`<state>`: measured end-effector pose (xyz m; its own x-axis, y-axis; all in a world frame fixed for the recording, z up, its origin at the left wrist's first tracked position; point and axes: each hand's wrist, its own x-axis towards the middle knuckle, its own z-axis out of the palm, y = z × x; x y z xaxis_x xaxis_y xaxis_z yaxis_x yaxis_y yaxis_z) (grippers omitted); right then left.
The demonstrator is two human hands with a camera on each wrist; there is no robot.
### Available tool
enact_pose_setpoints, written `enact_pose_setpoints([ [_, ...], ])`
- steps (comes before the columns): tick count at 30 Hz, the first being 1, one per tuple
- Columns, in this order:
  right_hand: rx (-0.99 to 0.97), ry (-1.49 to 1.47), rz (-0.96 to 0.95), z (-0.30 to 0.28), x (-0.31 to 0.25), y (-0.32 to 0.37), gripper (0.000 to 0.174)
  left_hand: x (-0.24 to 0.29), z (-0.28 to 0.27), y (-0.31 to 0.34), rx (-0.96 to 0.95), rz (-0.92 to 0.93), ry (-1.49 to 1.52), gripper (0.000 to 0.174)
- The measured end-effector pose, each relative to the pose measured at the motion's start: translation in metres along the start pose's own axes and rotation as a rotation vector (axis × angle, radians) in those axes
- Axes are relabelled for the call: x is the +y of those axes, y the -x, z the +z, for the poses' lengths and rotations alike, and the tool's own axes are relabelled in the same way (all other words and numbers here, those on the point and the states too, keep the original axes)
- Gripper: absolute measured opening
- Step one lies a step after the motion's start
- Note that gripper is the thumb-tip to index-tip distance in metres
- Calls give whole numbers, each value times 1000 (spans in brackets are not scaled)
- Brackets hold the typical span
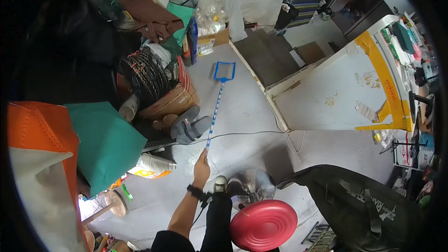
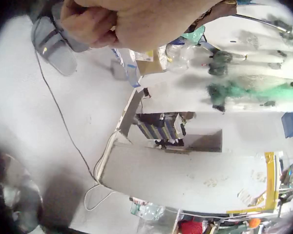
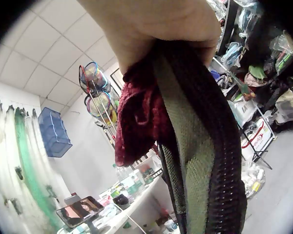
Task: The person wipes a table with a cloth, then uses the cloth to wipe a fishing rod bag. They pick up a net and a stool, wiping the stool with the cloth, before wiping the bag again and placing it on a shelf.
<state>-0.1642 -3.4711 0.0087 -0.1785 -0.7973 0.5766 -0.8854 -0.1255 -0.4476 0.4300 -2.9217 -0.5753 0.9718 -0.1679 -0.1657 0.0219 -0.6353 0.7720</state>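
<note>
Blue-and-white striped rod [image 1: 214,115], square-headed: found extended over grey floor [image 1: 247,107] from left hand [image 1: 202,170], fingers curled tight, apparently for reach. Found olive-and-black fabric bag [image 3: 200,156] gripped in right hand [image 3: 171,24], fingers closed, likely for support.

The pole [image 1: 216,112] runs forward from the left hand [image 1: 201,170] over the floor [image 1: 242,107], between the slippers [image 1: 188,131] on its left and the table [image 1: 322,102] on its right. A carton [image 1: 175,102] stands just beyond the slippers. The stool [image 1: 263,226] is right of that hand, with the bag [image 1: 338,196] to the stool's right.
</note>
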Motion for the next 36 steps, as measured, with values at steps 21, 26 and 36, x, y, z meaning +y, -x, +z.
enact_pose_setpoints([
  [21, -75, -274, 66, 23, 101, -35, 59, 270, -117, 46, 105, 401, 342, 40],
  [26, 8, -418, 168, 46, 33, 15, 64, 286, -156, 136, 33, 274, 280, 39],
  [36, -93, -605, -202, 53, 1, 9, 44, 333, -199, 408, 239, 170, -39, 39],
])
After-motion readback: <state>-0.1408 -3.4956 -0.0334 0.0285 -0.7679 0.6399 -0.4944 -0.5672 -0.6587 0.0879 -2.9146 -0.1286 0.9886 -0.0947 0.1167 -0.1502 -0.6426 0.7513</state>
